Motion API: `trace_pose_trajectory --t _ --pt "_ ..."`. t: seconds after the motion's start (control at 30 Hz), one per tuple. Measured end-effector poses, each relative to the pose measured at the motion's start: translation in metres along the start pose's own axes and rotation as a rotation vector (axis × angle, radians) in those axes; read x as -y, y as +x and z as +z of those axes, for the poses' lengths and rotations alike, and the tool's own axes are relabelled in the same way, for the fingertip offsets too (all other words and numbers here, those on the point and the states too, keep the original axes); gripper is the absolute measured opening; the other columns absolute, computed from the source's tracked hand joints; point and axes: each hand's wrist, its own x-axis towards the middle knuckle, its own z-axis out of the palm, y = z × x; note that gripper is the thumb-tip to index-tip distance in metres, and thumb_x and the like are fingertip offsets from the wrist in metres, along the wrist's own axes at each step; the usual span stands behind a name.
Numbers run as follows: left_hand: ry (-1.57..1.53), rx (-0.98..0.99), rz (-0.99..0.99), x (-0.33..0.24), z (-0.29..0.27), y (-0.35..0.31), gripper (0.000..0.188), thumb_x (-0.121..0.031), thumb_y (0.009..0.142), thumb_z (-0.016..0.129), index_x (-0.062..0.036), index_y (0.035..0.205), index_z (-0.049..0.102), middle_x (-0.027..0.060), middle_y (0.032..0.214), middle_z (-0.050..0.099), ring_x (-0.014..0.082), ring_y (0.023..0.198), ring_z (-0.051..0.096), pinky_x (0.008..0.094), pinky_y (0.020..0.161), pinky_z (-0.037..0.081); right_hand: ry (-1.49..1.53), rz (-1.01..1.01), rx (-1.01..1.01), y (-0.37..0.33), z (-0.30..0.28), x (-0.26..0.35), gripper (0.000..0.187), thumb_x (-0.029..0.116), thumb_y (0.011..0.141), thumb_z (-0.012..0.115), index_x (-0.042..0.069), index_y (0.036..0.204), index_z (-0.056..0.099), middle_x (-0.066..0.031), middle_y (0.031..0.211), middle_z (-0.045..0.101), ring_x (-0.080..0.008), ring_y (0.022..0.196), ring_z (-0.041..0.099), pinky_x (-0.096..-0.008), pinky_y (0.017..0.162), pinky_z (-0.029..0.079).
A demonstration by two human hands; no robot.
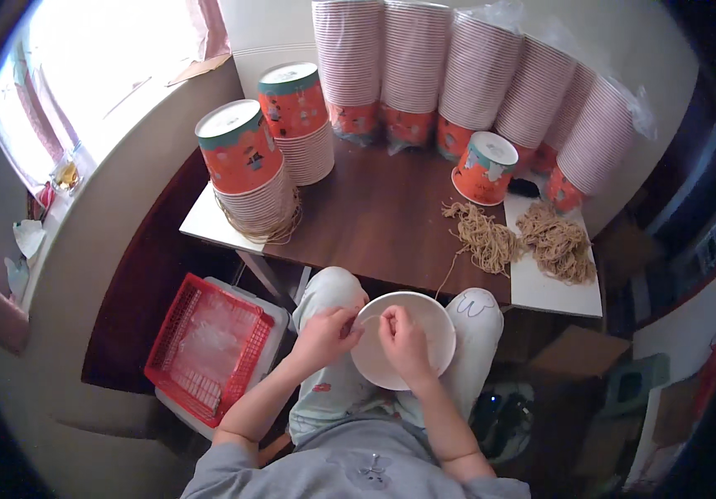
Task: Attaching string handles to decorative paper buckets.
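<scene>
A white-lined paper bucket (439,366) is held between my knees, its open mouth facing up. Over its left rim my left hand (330,334) is closed in a pinch. My right hand (404,341), also closed, hovers above the bucket's mouth. A thin tan string (370,318) spans the short gap between my fingertips. Another length of string (449,271) hangs off the table edge toward the bucket from a loose tan string bundle (484,239). What lies inside my fingers is too small to make out clearly.
A dark brown table (375,216) stands before my knees. Stacked orange buckets (241,158) at left have string looped round the base; one upturned bucket (485,169) stands right, beside a second string bundle (556,241). Bagged bucket stacks (412,62) line the wall. A red basket (208,341) sits lower left.
</scene>
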Motion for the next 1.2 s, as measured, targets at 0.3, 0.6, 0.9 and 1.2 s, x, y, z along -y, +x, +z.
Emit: trace_pose_trajectory --t 0.3,0.6,0.9,1.2 --pt "0.030 0.052 -0.153 0.006 0.013 -0.013 0.019 -0.013 0.075 0.058 -0.0007 0.089 0.061 0.0154 0.065 0.059 0.0281 0.058 0.061 0.0357 0.056 0.048 0.035 0.025 -0.009 -0.008 0.002 -0.002 0.010 0.011 0.082 0.054 0.003 0.086 0.050 -0.0148 0.079 0.059 -0.0341 0.071 0.058 -0.0425 0.059 0.045" --pt "0.024 0.091 -0.254 -0.002 0.012 -0.024 0.017 -0.012 0.077 0.057 0.0004 0.088 0.061 0.0142 0.061 0.060 0.0227 0.053 0.061 0.0320 0.052 0.047 0.149 0.008 -0.080 -0.021 0.009 -0.001 0.009 0.011 0.081 0.057 0.003 0.085 0.054 -0.0139 0.077 0.060 -0.0317 0.069 0.059 -0.0407 0.057 0.046" --pt "-0.150 0.073 -0.318 -0.001 0.016 -0.026 0.019 -0.012 0.079 0.058 0.0017 0.091 0.061 0.0090 0.057 0.060 0.0141 0.050 0.061 0.0265 0.047 0.048 0.130 0.001 -0.026 -0.022 0.011 -0.004 0.010 0.012 0.081 0.056 0.003 0.085 0.054 -0.0138 0.077 0.060 -0.0313 0.070 0.059 -0.0391 0.058 0.046" --pt "-0.144 0.097 -0.337 0.002 0.015 -0.026 0.020 -0.012 0.079 0.059 0.0016 0.093 0.060 0.0096 0.060 0.060 0.0137 0.051 0.061 0.0267 0.047 0.047 0.159 -0.003 -0.003 -0.024 0.009 -0.001 0.010 0.012 0.082 0.055 0.003 0.085 0.053 -0.0128 0.077 0.060 -0.0311 0.070 0.059 -0.0387 0.059 0.046"
